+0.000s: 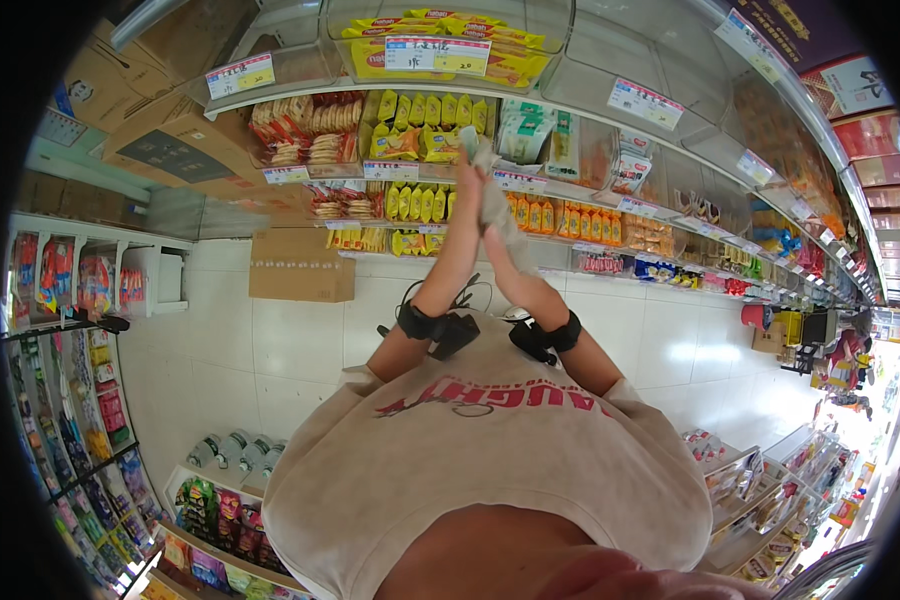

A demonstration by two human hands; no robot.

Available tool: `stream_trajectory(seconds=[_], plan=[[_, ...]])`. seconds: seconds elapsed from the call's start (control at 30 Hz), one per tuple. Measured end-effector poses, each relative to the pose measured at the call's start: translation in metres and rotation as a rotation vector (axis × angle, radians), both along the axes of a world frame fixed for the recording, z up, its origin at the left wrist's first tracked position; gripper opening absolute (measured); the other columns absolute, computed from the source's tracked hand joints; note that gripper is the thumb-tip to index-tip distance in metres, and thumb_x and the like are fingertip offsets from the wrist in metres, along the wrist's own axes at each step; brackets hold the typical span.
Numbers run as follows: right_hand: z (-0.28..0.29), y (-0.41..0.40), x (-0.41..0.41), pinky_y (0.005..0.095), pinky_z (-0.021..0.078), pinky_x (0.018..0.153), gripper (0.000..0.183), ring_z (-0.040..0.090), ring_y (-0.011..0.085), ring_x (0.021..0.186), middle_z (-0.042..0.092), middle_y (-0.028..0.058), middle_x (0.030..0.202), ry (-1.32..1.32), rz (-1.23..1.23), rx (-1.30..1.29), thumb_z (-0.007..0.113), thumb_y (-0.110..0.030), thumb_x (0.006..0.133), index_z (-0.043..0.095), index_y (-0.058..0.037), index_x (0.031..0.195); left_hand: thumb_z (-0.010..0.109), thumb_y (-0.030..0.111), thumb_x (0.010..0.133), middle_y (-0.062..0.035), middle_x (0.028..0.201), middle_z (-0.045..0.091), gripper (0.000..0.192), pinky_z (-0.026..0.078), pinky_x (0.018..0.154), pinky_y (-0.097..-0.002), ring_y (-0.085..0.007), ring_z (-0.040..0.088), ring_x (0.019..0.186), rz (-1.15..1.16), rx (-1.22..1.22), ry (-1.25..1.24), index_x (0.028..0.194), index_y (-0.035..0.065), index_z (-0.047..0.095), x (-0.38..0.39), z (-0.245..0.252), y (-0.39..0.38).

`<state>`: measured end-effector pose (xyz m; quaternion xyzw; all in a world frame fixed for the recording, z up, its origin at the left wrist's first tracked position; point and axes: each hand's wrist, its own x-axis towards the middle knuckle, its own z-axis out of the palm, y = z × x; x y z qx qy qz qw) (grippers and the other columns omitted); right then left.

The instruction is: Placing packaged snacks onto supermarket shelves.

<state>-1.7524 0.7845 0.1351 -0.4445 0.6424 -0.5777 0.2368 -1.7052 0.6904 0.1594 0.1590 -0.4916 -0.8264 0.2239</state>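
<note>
Both my hands are raised in front of the snack shelves, close together around a greyish cloth (501, 214). My left hand (471, 176) is at the upper left of the cloth, its fingers against it, with a small pale item at the fingertips that I cannot identify. My right hand (504, 259) lies lower, against the cloth's lower edge. Each wrist wears a black strap with a dark device. Behind the hands, clear bins hold yellow snack packs (427, 142), and orange packs (529, 214) fill a lower row. Above them is a bin of yellow wafer packs (450, 45).
A closed cardboard box (300, 266) stands on the tiled floor, left of my arms. More cartons (187, 146) are stacked at the upper left. Shelf edges (570, 105) with price tags curve across the front. Large water bottles (232, 450) and snack racks stand behind me.
</note>
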Motion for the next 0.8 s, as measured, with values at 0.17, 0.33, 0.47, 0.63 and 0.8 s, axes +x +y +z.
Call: stream_trajectory(seconds=[0.17, 0.33, 0.47, 0.63, 0.8], plan=[[0.013, -0.007, -0.015, 0.032, 0.0142, 0.117, 0.064, 0.019, 0.0209, 0.145, 0.021, 0.0116, 0.158, -0.193, -0.107, -0.078, 0.031, -0.04, 0.105, 0.012, -0.0022, 0.153, 0.032, 0.045, 0.104, -0.0137, 0.161, 0.005, 0.072, 0.009, 0.118, -0.0343, -0.0249, 0.005, 0.148, -0.022, -0.343, 0.113, 0.153, 0.0013, 0.004, -0.002, -0.014, 0.006], [0.016, 0.006, -0.025, 0.0315, 0.0245, 0.114, 0.063, 0.032, 0.0175, 0.138, 0.035, 0.0063, 0.15, -0.741, -0.13, -0.281, 0.031, -0.049, 0.104, 0.027, -0.0052, 0.15, 0.061, 0.014, 0.087, -0.0208, 0.154, 0.027, 0.065, 0.028, 0.113, -0.0385, -0.0346, 0.03, 0.142, 0.096, -0.903, 0.081, 0.144, -0.005, 0.034, 0.002, -0.019, 0.008], [0.013, 0.012, -0.019, 0.0318, 0.031, 0.109, 0.061, 0.04, 0.0173, 0.131, 0.041, 0.005, 0.145, -0.779, -0.224, -0.293, 0.036, -0.046, 0.104, 0.03, -0.0048, 0.148, 0.058, 0.009, 0.083, -0.021, 0.154, 0.028, 0.065, 0.032, 0.111, -0.0401, -0.0354, 0.031, 0.141, 0.046, -0.957, 0.029, 0.143, -0.0038, 0.035, 0.004, -0.022, 0.009], [0.011, 0.025, -0.005, 0.0307, 0.0306, 0.108, 0.057, 0.04, 0.0158, 0.131, 0.042, 0.0054, 0.145, -0.52, -0.307, -0.153, 0.039, -0.04, 0.104, 0.033, -0.0021, 0.147, 0.056, -0.003, 0.078, -0.0188, 0.145, 0.038, 0.07, 0.039, 0.106, -0.04, -0.0343, 0.041, 0.134, 0.203, -0.745, 0.163, 0.144, -0.0005, 0.033, -0.002, -0.013, 0.02], [0.005, 0.059, -0.019, 0.0283, 0.0319, 0.107, 0.054, 0.041, 0.0146, 0.129, 0.045, 0.0068, 0.142, -0.205, -0.442, 0.024, 0.041, -0.036, 0.104, 0.038, 0.0003, 0.144, 0.062, -0.001, 0.085, -0.0138, 0.123, 0.054, 0.052, 0.045, 0.086, -0.0294, -0.0207, 0.052, 0.11, 0.118, -0.744, 0.075, 0.136, 0.0035, 0.051, -0.011, -0.02, 0.009]])
